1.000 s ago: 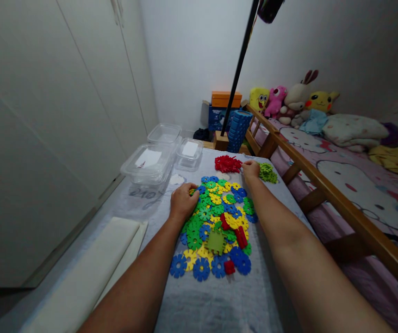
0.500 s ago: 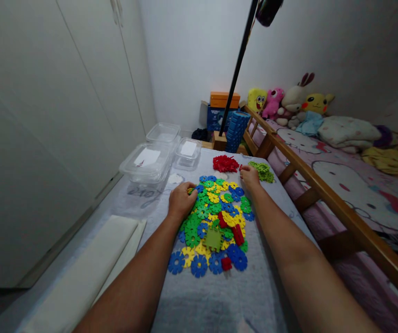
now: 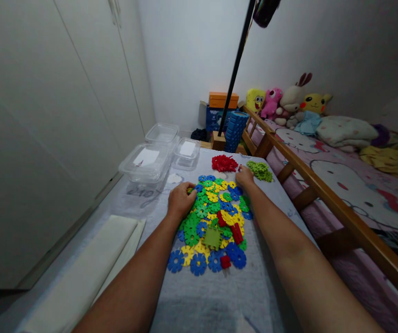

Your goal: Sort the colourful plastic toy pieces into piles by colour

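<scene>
A mixed pile of flower-shaped discs [image 3: 216,217], blue, green, yellow and a few red, lies in the middle of the cloth-covered counter [image 3: 213,300]. The left hand [image 3: 181,200] rests on the pile's edge at 10 o'clock, its fingers curled down onto the discs. I cannot tell whether it pinches 1 or only presses on them.

The right hand [image 3: 244,176] sits at the pile's far rim, at about 1 o'clock, knuckles up and fingers tucked under. Whether it holds a disc is hidden.

2 sorted heaps flank that hand. The red heap [image 3: 224,163] is just beside it at 11 o'clock, and the lime-green heap [image 3: 260,170] is just beside it at 2 o'clock. The right hand is much the nearer to both; the left is well apart from them, across the pile.

3 clear tubs [image 3: 146,163] stand at the counter's far left. A wooden bed rail [image 3: 324,187] runs along its right side.
</scene>
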Available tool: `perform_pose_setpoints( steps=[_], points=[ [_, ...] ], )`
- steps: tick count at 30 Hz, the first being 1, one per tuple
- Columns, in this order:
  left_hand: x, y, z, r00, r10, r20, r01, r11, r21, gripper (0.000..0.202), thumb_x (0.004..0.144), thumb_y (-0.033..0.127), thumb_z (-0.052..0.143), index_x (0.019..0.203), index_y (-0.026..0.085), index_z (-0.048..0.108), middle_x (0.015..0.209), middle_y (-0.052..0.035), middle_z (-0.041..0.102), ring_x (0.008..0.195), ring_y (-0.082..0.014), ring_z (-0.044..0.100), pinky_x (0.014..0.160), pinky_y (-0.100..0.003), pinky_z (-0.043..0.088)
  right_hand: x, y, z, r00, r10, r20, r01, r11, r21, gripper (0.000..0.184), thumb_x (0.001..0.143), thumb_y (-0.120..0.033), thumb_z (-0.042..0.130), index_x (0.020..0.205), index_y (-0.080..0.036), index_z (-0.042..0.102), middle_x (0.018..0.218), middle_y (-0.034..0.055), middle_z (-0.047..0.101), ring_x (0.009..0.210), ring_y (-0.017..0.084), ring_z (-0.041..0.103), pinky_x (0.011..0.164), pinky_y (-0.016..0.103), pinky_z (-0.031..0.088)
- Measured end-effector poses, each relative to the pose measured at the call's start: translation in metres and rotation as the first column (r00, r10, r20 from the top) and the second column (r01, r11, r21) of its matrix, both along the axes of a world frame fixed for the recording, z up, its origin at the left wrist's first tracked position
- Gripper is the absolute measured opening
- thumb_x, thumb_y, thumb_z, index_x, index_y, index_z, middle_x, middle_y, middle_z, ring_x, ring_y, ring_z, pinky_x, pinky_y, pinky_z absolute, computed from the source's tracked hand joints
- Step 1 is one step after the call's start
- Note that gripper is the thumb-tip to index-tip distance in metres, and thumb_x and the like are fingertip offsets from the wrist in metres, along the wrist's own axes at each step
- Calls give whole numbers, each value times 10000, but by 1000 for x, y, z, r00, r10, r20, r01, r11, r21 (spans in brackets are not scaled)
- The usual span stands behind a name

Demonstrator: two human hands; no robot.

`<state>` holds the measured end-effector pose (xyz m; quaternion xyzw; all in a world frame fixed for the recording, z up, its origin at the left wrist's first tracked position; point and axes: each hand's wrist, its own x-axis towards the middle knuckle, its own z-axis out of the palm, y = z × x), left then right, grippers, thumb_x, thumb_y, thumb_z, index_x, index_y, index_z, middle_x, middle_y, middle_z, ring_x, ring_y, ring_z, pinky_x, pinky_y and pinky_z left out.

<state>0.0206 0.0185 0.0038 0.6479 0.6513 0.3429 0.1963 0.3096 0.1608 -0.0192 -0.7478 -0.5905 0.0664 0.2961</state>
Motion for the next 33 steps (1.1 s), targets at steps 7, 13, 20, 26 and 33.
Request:
perform_pose_setpoints(
  steps=[7,13,20,26,33],
  points=[
    [0,0,2,1000,-5,-4,5,1000,-11,253,873,294,571,1034,225,753,1075,-62,770,982,-233,697,914,-338,512,-2,1,1,994,45,97,-39,997,-64,356,687,-95,537,986,-168,715,1020,156,724,1023,288,619,986,420,417],
    [1,-1,4,1000,2,-18,-2,1000,-16,243,873,290,576,1027,237,756,1059,-52,770,984,-227,694,911,-329,512,-6,-14,10,993,92,-76,-97,994,-54,423,674,-93,520,1034,-187,720,1059,82,739,1029,240,643,974,341,442],
    [1,-2,5,1000,1,1,-1,1000,-25,246,875,301,576,1029,234,756,1056,-56,771,977,-233,695,909,-330,504,-23,-37,29,962,190,-194,-164,976,143,331,730,-144,496,969,-172,723,1001,76,741,936,217,651,922,328,496],
    [0,-3,6,996,-25,91,24,1000,3,306,944,391,483,1011,225,731,1059,-46,766,977,-212,688,870,-301,489,-74,-56,36,773,625,-114,-630,777,-14,294,839,-251,579,1068,-163,742,1105,93,744,1033,232,661,992,368,481],
    [-5,-2,3,980,-53,190,44,998,49,468,1010,485,301,938,220,680,972,-51,745,944,-204,674,836,-298,493,-107,-61,34,680,728,90,-689,675,-264,435,943,-310,576,1352,-180,645,1467,130,589,1372,274,507,1174,425,323]
  ],
)
